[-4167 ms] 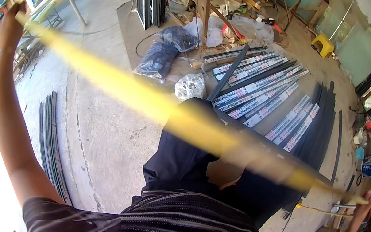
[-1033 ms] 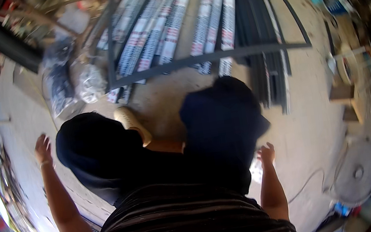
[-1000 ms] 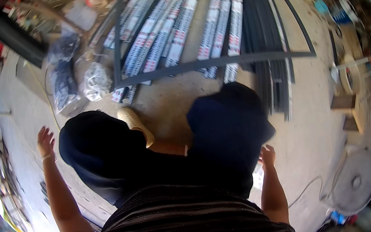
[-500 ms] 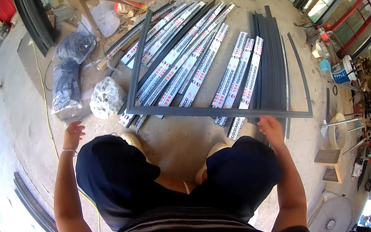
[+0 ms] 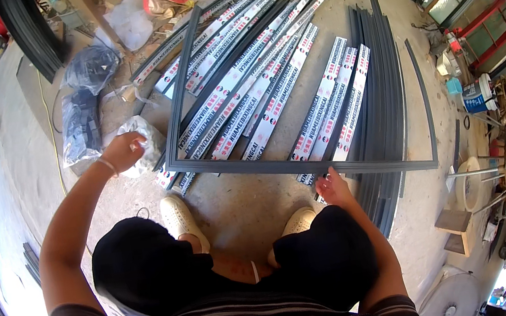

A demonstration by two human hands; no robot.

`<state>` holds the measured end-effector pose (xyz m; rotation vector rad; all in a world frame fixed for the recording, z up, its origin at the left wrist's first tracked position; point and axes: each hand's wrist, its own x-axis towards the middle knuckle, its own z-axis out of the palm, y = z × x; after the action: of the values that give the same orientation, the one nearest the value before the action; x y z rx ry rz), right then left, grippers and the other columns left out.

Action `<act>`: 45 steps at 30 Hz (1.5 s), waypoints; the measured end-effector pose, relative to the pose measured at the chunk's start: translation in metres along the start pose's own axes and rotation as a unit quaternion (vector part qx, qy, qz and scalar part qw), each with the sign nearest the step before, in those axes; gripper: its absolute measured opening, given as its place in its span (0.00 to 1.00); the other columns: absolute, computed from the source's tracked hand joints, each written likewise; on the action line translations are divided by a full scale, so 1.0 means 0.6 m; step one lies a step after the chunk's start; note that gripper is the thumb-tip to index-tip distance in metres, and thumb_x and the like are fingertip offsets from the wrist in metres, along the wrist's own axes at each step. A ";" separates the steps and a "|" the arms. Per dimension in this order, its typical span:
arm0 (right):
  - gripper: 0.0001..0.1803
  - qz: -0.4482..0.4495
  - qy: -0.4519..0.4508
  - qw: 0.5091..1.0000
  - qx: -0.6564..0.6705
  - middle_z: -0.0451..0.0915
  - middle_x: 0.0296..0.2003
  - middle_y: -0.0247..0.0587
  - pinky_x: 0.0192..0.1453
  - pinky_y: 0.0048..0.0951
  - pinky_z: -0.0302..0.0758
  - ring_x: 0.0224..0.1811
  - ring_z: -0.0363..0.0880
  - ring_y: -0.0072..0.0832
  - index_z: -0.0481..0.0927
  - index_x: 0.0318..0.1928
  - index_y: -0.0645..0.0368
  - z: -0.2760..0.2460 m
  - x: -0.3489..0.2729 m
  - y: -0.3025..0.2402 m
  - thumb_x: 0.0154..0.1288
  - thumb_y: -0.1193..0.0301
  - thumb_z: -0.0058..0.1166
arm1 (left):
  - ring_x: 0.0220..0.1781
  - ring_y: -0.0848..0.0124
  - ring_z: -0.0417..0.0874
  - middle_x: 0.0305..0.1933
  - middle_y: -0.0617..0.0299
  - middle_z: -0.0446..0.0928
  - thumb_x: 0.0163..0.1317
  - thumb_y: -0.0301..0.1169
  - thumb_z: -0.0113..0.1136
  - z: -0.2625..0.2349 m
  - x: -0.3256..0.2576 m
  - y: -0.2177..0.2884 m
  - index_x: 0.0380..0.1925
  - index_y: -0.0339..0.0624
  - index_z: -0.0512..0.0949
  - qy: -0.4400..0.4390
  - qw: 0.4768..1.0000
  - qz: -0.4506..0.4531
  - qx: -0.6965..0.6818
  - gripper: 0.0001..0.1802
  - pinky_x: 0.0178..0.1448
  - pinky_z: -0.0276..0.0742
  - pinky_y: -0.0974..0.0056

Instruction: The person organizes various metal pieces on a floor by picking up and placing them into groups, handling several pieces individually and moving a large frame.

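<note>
My left hand is over the upper edge of a white plastic bag with bulky contents. Its fingers are loosely bent and apart, with nothing visible in them. By the near bar of a dark grey rectangular frame, my right hand has its fingers half bent, tips beside or against the bar; I see nothing held. The frame lies tilted over several long strips with printed white film. Dark bare profiles are stacked under its right part.
Left of the white bag lie clear bags of dark pieces. Dark profiles stand at the far left. On the right are a white bucket, a small wooden stool and a round fan. My shoes are close to the frame.
My left hand has moved forward and right, from beside my knee to the white bag. My right hand has shifted left along the frame's near bar. The view has shifted slightly.
</note>
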<state>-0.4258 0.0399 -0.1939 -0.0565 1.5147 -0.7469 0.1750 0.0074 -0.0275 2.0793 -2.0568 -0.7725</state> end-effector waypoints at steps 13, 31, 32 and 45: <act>0.12 -0.033 0.040 0.921 0.386 0.79 0.32 0.37 0.46 0.42 0.77 0.35 0.79 0.34 0.74 0.40 0.51 0.039 0.113 -0.009 0.64 0.60 0.59 | 0.62 0.52 0.72 0.58 0.51 0.71 0.46 0.39 0.74 0.337 0.250 0.137 0.56 0.43 0.63 -0.091 0.969 -0.094 0.209 0.39 0.58 0.76 0.52; 0.13 -0.103 0.158 0.840 0.508 0.68 0.20 0.35 0.31 0.38 0.75 0.21 0.68 0.29 0.67 0.27 0.57 0.058 0.052 -0.063 0.63 0.67 0.56 | 0.50 0.48 0.80 0.46 0.43 0.80 0.46 0.36 0.61 0.331 0.240 0.191 0.47 0.39 0.74 0.060 0.984 -0.156 -0.054 0.26 0.56 0.74 0.52; 0.13 -0.108 0.157 0.838 0.511 0.68 0.20 0.35 0.31 0.38 0.74 0.21 0.68 0.29 0.67 0.26 0.57 0.056 0.048 -0.050 0.62 0.67 0.56 | 0.50 0.48 0.80 0.46 0.43 0.80 0.45 0.36 0.61 0.331 0.233 0.196 0.47 0.39 0.74 0.060 0.986 -0.140 -0.066 0.26 0.56 0.74 0.52; 0.16 -0.239 0.057 0.804 0.541 0.67 0.16 0.38 0.26 0.40 0.73 0.18 0.68 0.33 0.64 0.22 0.54 -0.027 -0.021 -0.017 0.58 0.67 0.59 | 0.29 0.74 0.75 0.26 0.61 0.77 0.62 0.32 0.57 0.199 0.215 0.265 0.37 0.36 0.77 0.114 0.954 0.130 -0.246 0.10 0.35 0.73 0.66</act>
<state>-0.4434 0.0445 -0.1799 0.4936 0.9777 -1.9683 -0.0265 -0.0960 -0.0976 1.5162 -1.7404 -0.8453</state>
